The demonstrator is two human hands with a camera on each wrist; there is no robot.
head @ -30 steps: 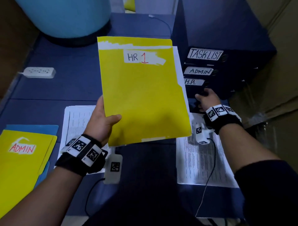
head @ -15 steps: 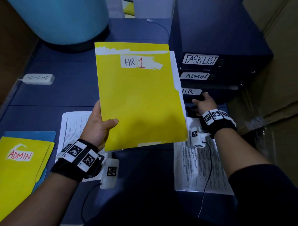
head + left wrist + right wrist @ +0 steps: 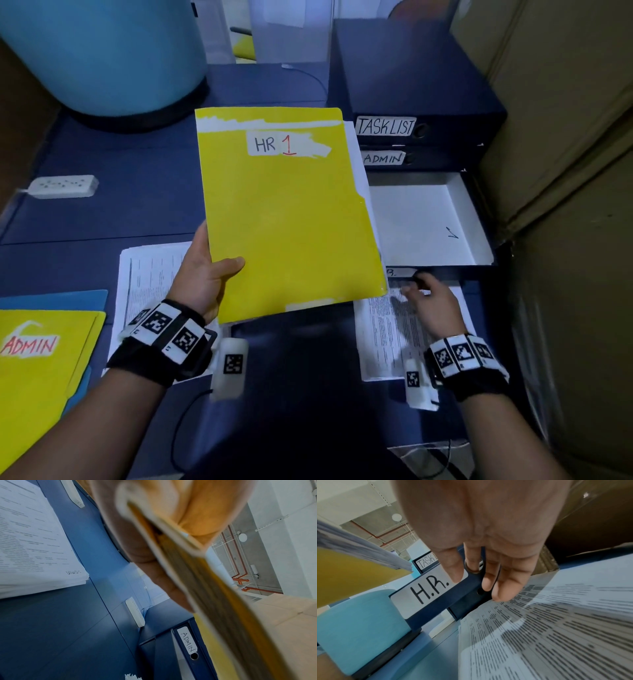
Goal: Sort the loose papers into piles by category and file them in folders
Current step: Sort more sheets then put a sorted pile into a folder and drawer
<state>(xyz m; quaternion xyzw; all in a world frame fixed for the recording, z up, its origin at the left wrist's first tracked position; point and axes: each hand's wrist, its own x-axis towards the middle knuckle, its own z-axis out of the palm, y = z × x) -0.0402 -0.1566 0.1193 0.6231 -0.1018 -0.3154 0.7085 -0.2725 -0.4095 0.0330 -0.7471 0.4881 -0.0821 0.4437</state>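
My left hand [image 3: 205, 274] grips the lower left corner of a yellow folder [image 3: 287, 219] labelled "HR 1", held up over the blue desk; white sheets stick out of its right edge. The left wrist view shows the folder [image 3: 223, 601] edge-on, pinched between thumb and fingers. To its right, the bottom drawer [image 3: 428, 219] of the dark blue file cabinet stands pulled out, with a white inside. My right hand [image 3: 431, 301] is at the drawer front [image 3: 428, 592], marked "H.R.", with one finger hooked in its round pull hole.
Cabinet drawers marked TASK LIST [image 3: 385, 126] and ADMIN [image 3: 383, 158] stay closed. Printed paper stacks lie under my left hand [image 3: 147, 274] and right hand [image 3: 387, 335]. A yellow ADMIN folder [image 3: 41, 359] sits front left, a power strip [image 3: 63, 186] and a blue drum [image 3: 102, 51] behind, cardboard [image 3: 565, 171] to the right.
My right hand has pulled the H.R. drawer out toward me, so its white inside now shows. The yellow folder stays held up in my left hand.
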